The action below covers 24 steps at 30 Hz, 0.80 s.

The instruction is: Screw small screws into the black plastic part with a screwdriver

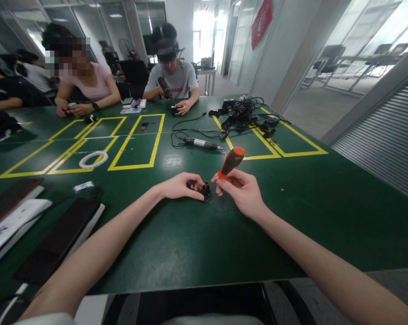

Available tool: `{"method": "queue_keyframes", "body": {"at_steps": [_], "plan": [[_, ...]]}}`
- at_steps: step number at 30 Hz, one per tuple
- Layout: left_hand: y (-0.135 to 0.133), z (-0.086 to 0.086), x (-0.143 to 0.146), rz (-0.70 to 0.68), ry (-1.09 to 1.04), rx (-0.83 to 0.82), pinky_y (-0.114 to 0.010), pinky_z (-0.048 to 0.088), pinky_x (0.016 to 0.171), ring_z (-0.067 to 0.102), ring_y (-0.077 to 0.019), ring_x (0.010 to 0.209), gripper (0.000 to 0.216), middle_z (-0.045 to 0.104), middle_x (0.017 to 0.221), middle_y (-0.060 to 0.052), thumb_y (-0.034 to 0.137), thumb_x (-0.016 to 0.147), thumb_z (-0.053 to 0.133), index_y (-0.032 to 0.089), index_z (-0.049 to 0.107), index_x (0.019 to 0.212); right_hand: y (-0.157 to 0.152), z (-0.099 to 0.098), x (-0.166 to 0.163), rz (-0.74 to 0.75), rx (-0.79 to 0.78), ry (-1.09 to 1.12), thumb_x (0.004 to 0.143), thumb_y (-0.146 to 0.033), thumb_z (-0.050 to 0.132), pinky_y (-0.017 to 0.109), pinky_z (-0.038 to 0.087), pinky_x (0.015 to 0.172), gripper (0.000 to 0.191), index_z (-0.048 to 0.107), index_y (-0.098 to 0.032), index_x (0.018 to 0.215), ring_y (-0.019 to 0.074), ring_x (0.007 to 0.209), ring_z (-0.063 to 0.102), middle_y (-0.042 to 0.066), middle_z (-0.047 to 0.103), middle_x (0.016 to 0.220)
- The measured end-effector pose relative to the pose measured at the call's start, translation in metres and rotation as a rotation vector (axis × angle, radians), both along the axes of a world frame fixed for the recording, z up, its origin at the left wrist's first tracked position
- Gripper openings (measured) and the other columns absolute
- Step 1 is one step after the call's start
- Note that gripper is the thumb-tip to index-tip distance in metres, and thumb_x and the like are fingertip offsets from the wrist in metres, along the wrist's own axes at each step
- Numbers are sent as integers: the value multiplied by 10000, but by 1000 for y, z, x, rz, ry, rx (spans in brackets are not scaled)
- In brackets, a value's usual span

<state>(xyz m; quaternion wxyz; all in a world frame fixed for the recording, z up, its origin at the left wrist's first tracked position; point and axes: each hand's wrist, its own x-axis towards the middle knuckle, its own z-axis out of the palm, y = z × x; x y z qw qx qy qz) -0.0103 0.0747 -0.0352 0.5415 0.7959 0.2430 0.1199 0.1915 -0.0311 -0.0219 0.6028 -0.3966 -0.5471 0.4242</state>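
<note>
My left hand (187,186) is closed around the left side of a small black part (206,193) with a round base and a raised centre, resting on the green table. Part of it is hidden by my fingers, and its kind is not clear. Just to the right, my right hand (239,187) grips a screwdriver (231,162) with an orange and black handle, the handle pointing up and away. The screwdriver's tip is hidden or too fine to make out near the part.
A silver and black electric screwdriver (202,143) with a cord lies beyond my hands. Tangled black cables (243,115) sit at back right, a white ring (93,159) at left. Phones, one a black phone (60,239), lie near my left arm. Two people work across the table (177,253).
</note>
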Motion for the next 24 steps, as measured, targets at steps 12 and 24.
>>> {"method": "queue_keyframes", "body": {"at_steps": [12, 24], "plan": [[0, 0, 0, 3, 3, -9, -280, 434, 755, 545, -137, 788, 359, 644, 828, 8, 415, 711, 880, 155, 713, 895, 0, 0, -1, 1, -40, 21, 733, -467, 892, 266, 563, 492, 352, 667, -200, 775, 114, 509, 611, 8, 730, 710], [0, 0, 1, 3, 2, -2, -275, 422, 753, 532, -130, 776, 353, 629, 816, 14, 418, 710, 876, 157, 708, 878, -1, -2, -2, 73, -27, 81, 792, -505, 840, 278, 593, 537, 386, 662, -212, 971, 128, 542, 648, 20, 773, 757]]}}
